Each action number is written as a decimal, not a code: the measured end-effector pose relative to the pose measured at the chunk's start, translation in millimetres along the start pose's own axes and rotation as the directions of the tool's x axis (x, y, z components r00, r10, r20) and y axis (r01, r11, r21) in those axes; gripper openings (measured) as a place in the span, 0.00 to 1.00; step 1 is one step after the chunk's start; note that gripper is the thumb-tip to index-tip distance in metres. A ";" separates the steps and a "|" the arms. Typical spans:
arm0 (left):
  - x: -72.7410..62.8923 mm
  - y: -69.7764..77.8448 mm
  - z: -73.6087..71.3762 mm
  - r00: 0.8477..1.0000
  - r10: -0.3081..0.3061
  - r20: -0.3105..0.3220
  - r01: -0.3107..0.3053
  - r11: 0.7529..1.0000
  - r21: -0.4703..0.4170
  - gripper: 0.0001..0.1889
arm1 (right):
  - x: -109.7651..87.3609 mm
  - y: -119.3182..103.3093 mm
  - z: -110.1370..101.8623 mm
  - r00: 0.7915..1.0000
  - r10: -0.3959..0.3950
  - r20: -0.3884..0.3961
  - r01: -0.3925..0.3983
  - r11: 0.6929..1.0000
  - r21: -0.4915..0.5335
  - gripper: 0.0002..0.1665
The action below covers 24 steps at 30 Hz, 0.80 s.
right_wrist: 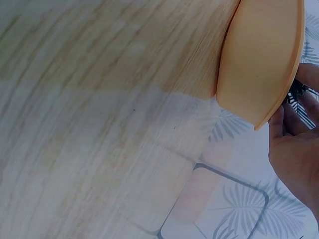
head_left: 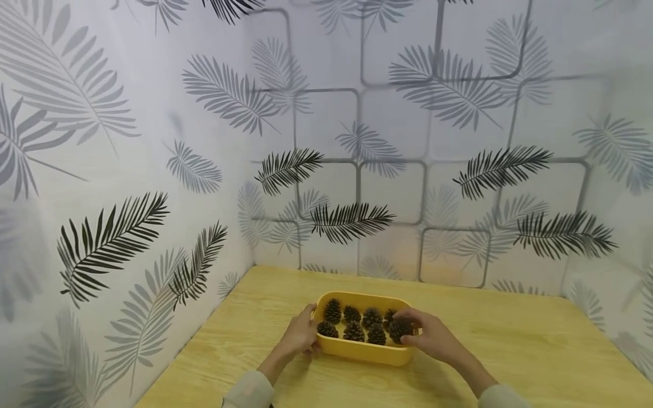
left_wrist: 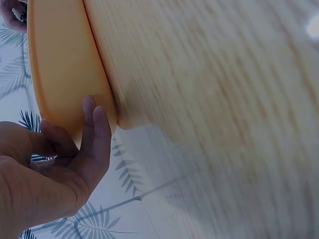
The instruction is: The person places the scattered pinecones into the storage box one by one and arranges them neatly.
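A yellow rectangular plastic bin [head_left: 364, 356] stands on the table with several brown pine cones [head_left: 353, 331] inside, roughly in two rows. At its left end my left hand [head_left: 298, 334] holds the bin; in the left wrist view, bent fingers [left_wrist: 102, 129] lie against the outer wall. My right hand [head_left: 431, 337] is over the bin's right end and grips a pine cone [head_left: 400, 328] between thumb and fingers. Only a dark bit of that pine cone [right_wrist: 297, 88] shows in the right wrist view, past the rim.
The light wood-grain table [head_left: 510, 345] extends around the bin on both sides. Behind it and to the left rise pale sheets [head_left: 326, 187] printed with grey and black leaves. Faint grid bars show through the back sheet.
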State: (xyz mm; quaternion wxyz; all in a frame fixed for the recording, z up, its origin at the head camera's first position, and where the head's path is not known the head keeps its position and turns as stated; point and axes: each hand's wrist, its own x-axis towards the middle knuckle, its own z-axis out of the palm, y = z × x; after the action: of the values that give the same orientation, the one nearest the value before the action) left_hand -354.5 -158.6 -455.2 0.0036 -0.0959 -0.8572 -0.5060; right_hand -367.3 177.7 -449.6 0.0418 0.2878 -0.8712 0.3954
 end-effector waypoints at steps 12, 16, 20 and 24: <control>-5.1 7.5 2.9 1.000 -0.009 -0.009 0.009 1.000 0.021 0.27 | 5.6 -16.7 -1.4 0.994 0.021 0.109 -0.010 0.995 -0.101 0.24; -4.9 7.4 3.4 1.000 -0.006 -0.006 0.006 0.999 0.034 0.27 | 8.9 -19.2 -1.0 0.990 0.031 0.139 -0.012 0.990 -0.139 0.23; -3.2 7.5 4.0 1.000 -0.005 -0.001 0.005 0.999 0.035 0.27 | 11.4 -19.9 1.3 0.991 0.063 0.118 -0.037 0.976 -0.214 0.23; -2.2 5.9 4.6 1.000 -0.012 0.000 0.012 0.999 0.034 0.27 | 12.0 -19.1 5.4 0.989 0.112 0.095 -0.085 0.964 -0.253 0.22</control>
State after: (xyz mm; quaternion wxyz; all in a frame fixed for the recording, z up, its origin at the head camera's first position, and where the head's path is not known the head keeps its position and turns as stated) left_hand -350.9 -152.3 -452.6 0.0023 -0.0908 -0.8661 -0.4916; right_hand -366.2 158.2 -437.0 0.0103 0.2577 -0.9281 0.2684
